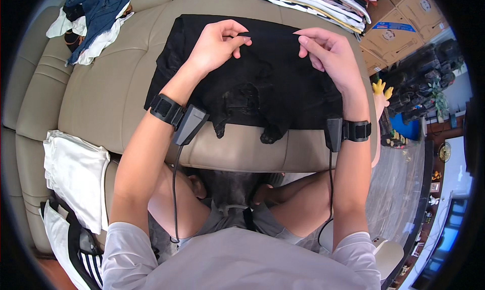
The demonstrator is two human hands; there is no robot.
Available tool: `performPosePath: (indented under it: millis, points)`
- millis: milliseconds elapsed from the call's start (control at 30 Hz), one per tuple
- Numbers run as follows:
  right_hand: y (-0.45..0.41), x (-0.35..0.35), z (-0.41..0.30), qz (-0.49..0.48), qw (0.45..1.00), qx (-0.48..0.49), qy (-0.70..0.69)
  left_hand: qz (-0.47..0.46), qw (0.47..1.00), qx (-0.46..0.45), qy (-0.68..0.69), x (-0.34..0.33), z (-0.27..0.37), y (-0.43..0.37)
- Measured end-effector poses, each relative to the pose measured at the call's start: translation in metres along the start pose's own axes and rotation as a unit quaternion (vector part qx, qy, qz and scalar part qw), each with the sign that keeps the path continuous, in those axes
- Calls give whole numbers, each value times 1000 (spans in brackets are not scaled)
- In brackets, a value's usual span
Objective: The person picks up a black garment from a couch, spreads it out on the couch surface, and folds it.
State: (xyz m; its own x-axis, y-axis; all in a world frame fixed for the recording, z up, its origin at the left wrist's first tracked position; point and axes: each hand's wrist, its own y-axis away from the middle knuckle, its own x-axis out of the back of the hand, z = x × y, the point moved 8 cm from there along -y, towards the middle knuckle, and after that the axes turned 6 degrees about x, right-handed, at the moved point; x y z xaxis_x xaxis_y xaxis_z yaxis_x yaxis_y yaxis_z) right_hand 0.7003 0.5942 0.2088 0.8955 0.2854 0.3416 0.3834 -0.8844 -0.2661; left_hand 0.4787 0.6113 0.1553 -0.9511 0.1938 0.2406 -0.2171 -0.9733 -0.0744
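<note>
A black garment (280, 77) lies spread on the beige leather seat of a sofa (235, 146), with bunched, lace-like parts towards the front edge. Over its upper left part is my left hand (223, 43), thumb and forefinger pinching a bit of the black cloth. My right hand (326, 49) is level with it on the right, its thumb and forefinger closed on the cloth's edge. Between the two hands runs a short stretch of the fabric. Each wrist wears a black strap with a grey device and a cable.
A stack of folded clothes (314, 4) stands at the back right beside cardboard boxes (394, 32). Denim and white clothes (94, 21) lie back left. White folded cloth (77, 180) rests at left, above striped clothing (89, 263). A rockery with plants (428, 81) is at right.
</note>
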Motion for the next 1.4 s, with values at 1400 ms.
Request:
performPosePath:
  millis: [1400]
  points:
    - [9, 91, 62, 248, 889, 47, -383, -25, 882, 22, 471, 41, -27, 4]
